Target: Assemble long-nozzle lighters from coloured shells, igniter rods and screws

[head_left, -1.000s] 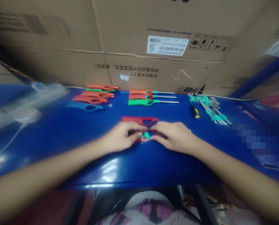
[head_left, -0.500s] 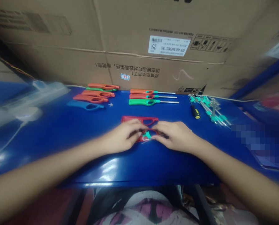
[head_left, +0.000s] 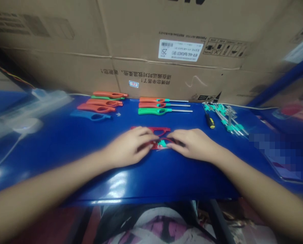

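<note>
Box label: upside-down, "KFR-46G", "25"
Red casing: on blue table, between hands
Left hand: fingers pinching casing
Right hand: fingertips at casing, pinch unclear
Screwdriver: beside metal rods

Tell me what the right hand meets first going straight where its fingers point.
Probably the turquoise piece at the nearer red casing, by the fingertips of the right hand; contact is unclear.

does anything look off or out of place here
The cardboard behind looks upside down: its printing and large white label are inverted. At right, tubes with green fittings lie jumbled, unlike the three aligned lighters. I see no spill or obvious damage.
</note>
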Motion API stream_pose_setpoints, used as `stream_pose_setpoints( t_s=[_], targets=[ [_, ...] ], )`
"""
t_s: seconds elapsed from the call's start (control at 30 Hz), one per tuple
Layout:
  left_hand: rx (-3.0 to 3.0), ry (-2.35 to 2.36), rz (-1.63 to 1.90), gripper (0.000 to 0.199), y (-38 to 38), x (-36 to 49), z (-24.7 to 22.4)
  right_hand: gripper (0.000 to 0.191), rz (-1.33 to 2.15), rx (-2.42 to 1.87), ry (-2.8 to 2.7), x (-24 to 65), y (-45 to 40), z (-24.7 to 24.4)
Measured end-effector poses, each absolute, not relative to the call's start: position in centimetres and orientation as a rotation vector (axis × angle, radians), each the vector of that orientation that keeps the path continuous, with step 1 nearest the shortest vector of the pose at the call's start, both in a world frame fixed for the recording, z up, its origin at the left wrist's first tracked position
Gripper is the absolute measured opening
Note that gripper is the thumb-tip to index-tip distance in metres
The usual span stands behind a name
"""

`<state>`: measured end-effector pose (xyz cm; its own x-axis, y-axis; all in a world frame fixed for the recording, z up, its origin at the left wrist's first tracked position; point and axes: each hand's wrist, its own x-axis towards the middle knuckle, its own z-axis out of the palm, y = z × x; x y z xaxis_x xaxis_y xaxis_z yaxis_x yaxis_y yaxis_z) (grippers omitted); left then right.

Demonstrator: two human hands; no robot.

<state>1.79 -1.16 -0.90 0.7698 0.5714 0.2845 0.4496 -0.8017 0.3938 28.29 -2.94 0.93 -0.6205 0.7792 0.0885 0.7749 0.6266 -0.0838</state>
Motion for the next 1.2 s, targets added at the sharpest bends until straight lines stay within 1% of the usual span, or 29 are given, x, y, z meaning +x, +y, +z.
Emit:
stream_pose_setpoints(
  t_s=[0.1,0.3,0.47,0.6,0.9,1.07,1.2],
  targets=[
    [2.685,0.791,0.562,0.035,-1.2,1.8,-0.8,0.029,0.001,-1.256,-2.701,28.5,-2.8,0.9],
    [2.706,0.772,0.518,0.033,-1.3,1.8,-0.5,0.023,0.029,-0.898,-2.763,28.0,-3.3,0.3],
    [2.67,0.732,0.489,0.025,-1.4,2.0,-0.4,0.017,-0.007,-0.891,-2.806,27.6,-3.5,-0.2],
    [2.674,0.679,0.479,0.021,-1.2,2.2,-0.8,0.013,0.168,-0.962,-2.73,27.8,-3.3,0.0],
    [2.697,0.676,0.503,0.029,-1.3,2.2,-1.3,0.005,0.656,-1.218,-2.325,28.2,-2.9,0.4],
    [2.687,0.673,0.493,0.031,-1.2,2.1,-1.5,0.016,0.883,-1.168,-2.272,28.5,-2.8,0.3],
    [2.632,0.669,0.499,0.032,-1.2,2.0,-1.8,0.024,0.839,-1.111,-2.38,28.5,-2.9,0.5]
  ],
)
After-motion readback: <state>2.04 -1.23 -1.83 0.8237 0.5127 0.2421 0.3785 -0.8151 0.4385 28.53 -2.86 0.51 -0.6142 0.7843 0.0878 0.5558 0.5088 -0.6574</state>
